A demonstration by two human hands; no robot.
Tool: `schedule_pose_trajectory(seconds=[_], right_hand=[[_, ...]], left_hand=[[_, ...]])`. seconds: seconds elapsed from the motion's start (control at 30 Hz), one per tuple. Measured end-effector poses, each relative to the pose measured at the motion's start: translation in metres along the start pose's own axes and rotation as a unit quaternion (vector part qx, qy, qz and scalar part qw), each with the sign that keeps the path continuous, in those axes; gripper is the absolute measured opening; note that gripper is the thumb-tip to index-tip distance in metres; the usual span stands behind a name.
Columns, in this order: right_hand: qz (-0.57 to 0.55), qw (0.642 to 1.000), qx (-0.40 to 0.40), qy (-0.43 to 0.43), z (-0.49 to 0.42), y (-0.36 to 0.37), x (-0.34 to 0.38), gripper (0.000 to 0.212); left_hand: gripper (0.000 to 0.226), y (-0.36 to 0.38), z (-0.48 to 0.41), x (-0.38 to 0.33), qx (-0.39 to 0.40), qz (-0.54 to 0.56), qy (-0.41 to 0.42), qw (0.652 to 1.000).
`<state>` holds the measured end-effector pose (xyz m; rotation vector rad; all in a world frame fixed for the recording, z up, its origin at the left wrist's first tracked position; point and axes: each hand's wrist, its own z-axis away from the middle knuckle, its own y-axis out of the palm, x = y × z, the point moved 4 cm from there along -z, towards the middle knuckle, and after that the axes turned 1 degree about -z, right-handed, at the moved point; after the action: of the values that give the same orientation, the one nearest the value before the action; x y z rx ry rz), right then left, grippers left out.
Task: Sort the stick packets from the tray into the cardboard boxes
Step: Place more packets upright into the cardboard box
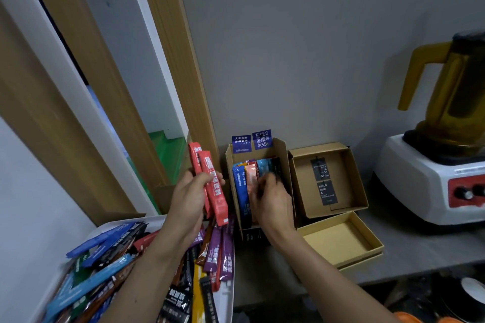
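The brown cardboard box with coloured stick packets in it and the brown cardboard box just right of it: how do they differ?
The packet-filled brown cardboard box holds a row of coloured stick packets, with the right hand reaching in; the neighbouring brown cardboard box holds no packets, only two black labels. The first carries blue stickers on its back edge; the second shows none. Both are open-topped.

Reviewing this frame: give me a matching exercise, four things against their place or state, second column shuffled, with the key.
1. red stick packets
2. left cardboard box
3. middle cardboard box
4. blender

A. holds two black cards lying flat
B. gripped in the left hand
C. packets stand inside; right hand reaches in
D. far right, with yellow jug

Pairs: 1-B, 2-C, 3-A, 4-D
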<state>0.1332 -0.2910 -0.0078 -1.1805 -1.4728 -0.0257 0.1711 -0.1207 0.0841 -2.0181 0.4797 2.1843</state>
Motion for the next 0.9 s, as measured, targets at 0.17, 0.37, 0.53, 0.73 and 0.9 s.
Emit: schedule_pose_trajectory(seconds=[0.17,0.37,0.53,0.73,0.9], right_hand=[[0.049,0.994,0.072,-0.067,0.007,0.006,-0.002,0.027],[-0.23,0.971,0.063,-0.034,0.028,-0.035,0.022,0.012],[-0.303,0.931,0.204,-0.024,0.04,-0.047,0.035,0.022],[-0.314,0.931,0.185,0.0,0.036,-0.052,0.022,0.009],[-0.249,0.964,0.09,-0.018,0.043,-0.062,0.009,0.02]], left_hand=[[0.015,-0.001,0.001,0.002,0.001,-0.015,-0.006,1.0],[0.026,0.008,0.005,-0.004,0.063,-0.026,0.009,0.998],[0.029,0.021,0.006,-0.003,0.105,-0.024,-0.005,0.994],[0.032,0.029,0.001,0.004,0.122,0.023,-0.039,0.992],[0.026,0.028,0.001,-0.003,0.069,0.016,-0.021,0.997]])
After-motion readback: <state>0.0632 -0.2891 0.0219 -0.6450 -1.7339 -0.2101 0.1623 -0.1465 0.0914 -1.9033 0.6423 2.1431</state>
